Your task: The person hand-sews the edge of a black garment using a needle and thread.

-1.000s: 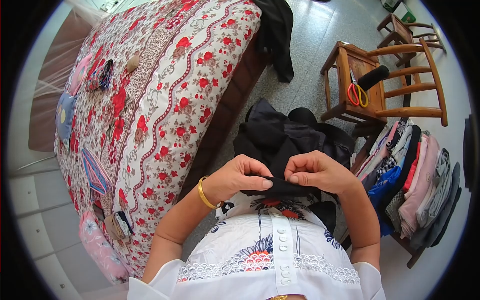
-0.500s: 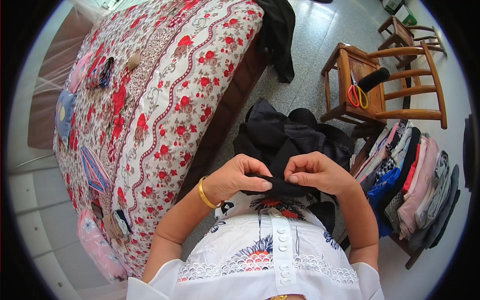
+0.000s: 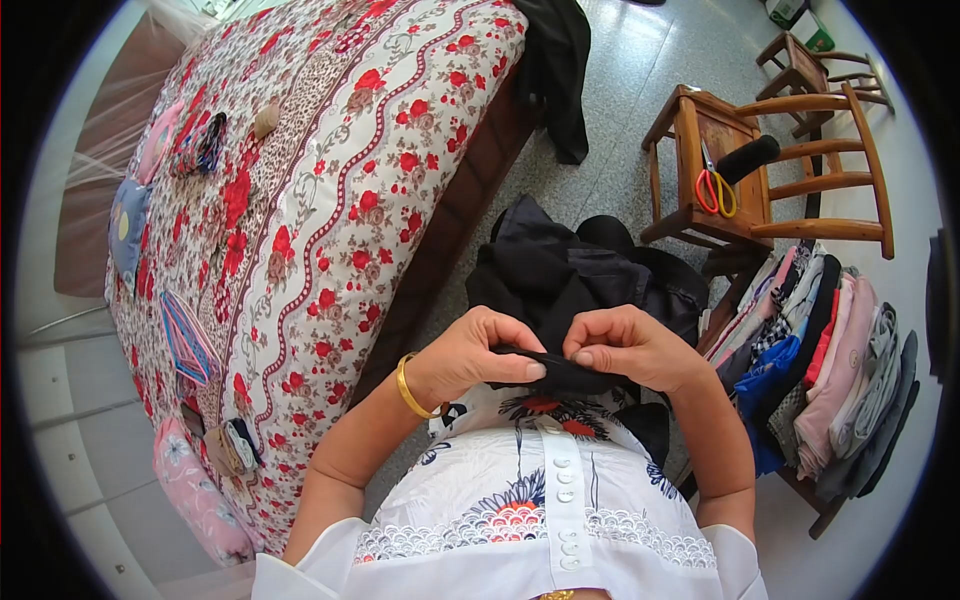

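Black fabric (image 3: 560, 300) lies bunched over my lap and knees, with an edge of it raised between my two hands. My left hand (image 3: 487, 347) pinches that edge between thumb and fingers. Close beside it, my right hand (image 3: 625, 345) pinches the same edge, thumb and index finger pressed together. The fingertips of both hands are a short distance apart. Whether a needle or anything else small sits in the right fingers is too fine to make out.
A bed with a floral cover (image 3: 330, 230) stands on the left. To the right is a wooden chair (image 3: 690, 200) bearing scissors (image 3: 716, 190) and a black thread spool (image 3: 748, 158). Folded clothes (image 3: 830, 370) are stacked below it. Black cloth (image 3: 560, 80) hangs off the bed's corner.
My right hand has shifted very slightly left along the black edge. Otherwise both hands keep their pinch and the surroundings look the same.
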Demonstrator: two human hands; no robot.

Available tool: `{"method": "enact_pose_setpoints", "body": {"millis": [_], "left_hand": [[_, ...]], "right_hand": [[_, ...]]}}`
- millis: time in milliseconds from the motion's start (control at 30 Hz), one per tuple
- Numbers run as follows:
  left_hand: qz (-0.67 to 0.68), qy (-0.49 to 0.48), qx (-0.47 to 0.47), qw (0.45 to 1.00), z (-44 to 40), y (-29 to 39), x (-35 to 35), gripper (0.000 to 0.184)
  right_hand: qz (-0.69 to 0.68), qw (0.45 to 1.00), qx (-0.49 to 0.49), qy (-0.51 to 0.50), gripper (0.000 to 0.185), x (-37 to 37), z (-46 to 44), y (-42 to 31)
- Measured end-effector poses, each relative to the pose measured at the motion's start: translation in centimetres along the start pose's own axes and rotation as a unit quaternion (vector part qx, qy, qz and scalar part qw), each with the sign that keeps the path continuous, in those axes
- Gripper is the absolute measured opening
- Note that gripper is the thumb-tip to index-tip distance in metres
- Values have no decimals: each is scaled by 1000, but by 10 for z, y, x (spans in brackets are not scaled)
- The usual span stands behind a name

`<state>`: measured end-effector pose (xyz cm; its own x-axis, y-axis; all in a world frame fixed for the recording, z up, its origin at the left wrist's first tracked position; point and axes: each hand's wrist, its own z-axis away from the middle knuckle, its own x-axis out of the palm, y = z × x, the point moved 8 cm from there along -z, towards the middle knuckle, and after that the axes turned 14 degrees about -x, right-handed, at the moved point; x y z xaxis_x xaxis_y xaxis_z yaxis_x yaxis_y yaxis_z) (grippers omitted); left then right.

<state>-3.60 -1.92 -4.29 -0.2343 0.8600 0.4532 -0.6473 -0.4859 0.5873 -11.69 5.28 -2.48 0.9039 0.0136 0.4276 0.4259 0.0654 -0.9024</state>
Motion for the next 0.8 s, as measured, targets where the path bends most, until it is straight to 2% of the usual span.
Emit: {"method": "enact_pose_setpoints", "body": {"millis": [333, 433, 500, 633, 700, 800], "left_hand": [[-12, -7, 7, 1000, -4, -1, 5, 11], [27, 6, -4, 1000, -2, -2, 3, 12], [54, 11, -6, 998, -4, -5, 1, 11], [45, 1, 2, 999, -5, -6, 5, 11], [69, 20, 27, 997, -5, -2, 1, 12], [94, 23, 40, 994, -7, -2, -1, 12]], "right_hand": [[32, 999, -26, -2, 11, 5, -5, 0], [49, 997, -24, 45, 11, -2, -4, 1], [120, 989, -27, 77, 11, -12, -2, 3], [94, 994, -51, 38, 10, 0, -3, -6], [189, 979, -64, 42, 6, -2, -4, -18], [229, 967, -69, 87, 6, -5, -2, -21]]}}
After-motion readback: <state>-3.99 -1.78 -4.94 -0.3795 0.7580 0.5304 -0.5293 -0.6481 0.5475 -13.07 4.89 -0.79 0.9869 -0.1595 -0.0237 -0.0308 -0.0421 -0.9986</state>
